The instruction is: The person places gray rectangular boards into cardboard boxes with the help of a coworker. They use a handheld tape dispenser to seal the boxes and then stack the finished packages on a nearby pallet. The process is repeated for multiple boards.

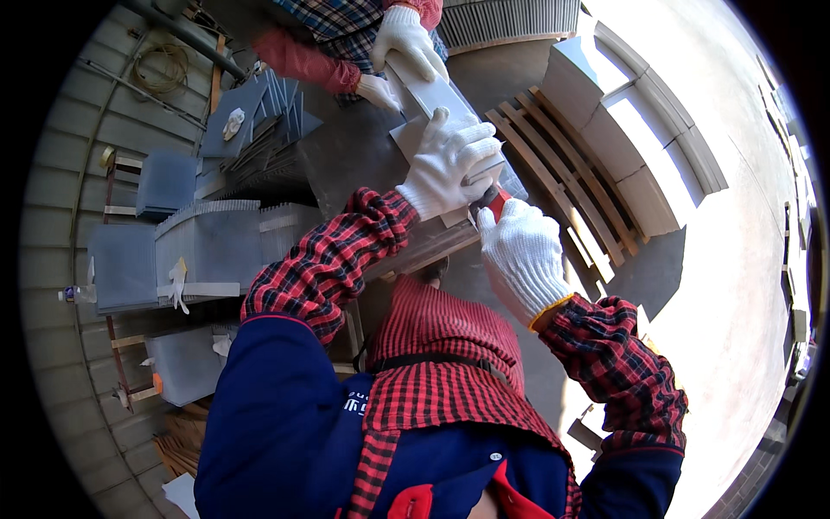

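My left hand (pixel 450 164), in a white knit glove, presses down on a long grey sheet-metal piece (pixel 437 95) that lies on a grey work surface (pixel 354 156). My right hand (pixel 521 255), also gloved, grips a tool with a red-orange handle (pixel 494 201) just below the left hand; the tool's tip is hidden. At the far end of the metal piece, another person's two white-gloved hands (pixel 405 39) hold it. Their sleeves are red.
Stacks of grey metal sheets (pixel 212 246) on racks fill the left side. A wooden slatted pallet (pixel 562 186) lies to the right of the work surface, with pale blocks (pixel 640 130) beyond it. A coil of cable (pixel 160 69) lies at the upper left.
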A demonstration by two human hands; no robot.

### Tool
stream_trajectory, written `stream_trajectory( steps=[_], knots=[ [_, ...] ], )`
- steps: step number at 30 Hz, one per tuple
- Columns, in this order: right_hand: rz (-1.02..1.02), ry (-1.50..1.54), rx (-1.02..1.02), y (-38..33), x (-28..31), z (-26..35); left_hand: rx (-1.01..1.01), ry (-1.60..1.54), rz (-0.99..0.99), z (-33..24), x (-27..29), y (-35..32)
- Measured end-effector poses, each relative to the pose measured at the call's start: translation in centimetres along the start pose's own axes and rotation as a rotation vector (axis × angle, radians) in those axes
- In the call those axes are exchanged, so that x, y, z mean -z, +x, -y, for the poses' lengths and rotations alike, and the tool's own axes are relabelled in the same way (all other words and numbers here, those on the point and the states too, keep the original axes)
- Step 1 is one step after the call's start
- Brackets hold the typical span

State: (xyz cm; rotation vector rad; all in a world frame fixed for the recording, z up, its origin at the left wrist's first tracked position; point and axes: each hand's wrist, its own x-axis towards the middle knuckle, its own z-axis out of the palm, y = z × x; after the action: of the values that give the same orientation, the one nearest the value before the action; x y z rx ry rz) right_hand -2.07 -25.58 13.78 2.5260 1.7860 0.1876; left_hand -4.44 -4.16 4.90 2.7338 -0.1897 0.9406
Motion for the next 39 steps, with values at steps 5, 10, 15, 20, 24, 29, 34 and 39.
stream_trajectory(
  steps=[5,10,15,20,24,29,34,39],
  knots=[
    [0.225,0.264,-0.196,0.3,0.6,-1.7,0.017,-0.045,0.027,0.2,0.3,-0.1],
    [0.142,0.328,-0.321,-1.7,0.5,-0.6,0.0,-0.096,0.028,-0.1,0.2,0.5],
    [0.13,0.218,-0.261,-1.2,0.9,-0.5,-0.008,-0.116,0.001,0.0,-0.3,0.4],
    [0.296,0.157,-0.298,2.3,-0.4,-0.1,-0.001,-0.087,-0.011,0.3,-0.6,-0.1],
    [0.877,0.027,0.009,-2.7,-9.1,-0.5,-0.008,-0.111,-0.002,0.0,-0.2,0.3],
    [0.88,0.203,-0.053,-7.6,-10.7,0.1,-0.029,-0.136,-0.086,0.8,-2.0,-0.2],
    [0.594,0.664,-0.199,-1.2,-13.2,3.4,-0.145,0.024,-0.249,1.7,-2.6,-1.2],
    [0.312,1.201,-0.476,6.7,-30.3,14.2,-0.016,-0.036,-0.319,1.5,-4.1,-1.9]
  ],
)
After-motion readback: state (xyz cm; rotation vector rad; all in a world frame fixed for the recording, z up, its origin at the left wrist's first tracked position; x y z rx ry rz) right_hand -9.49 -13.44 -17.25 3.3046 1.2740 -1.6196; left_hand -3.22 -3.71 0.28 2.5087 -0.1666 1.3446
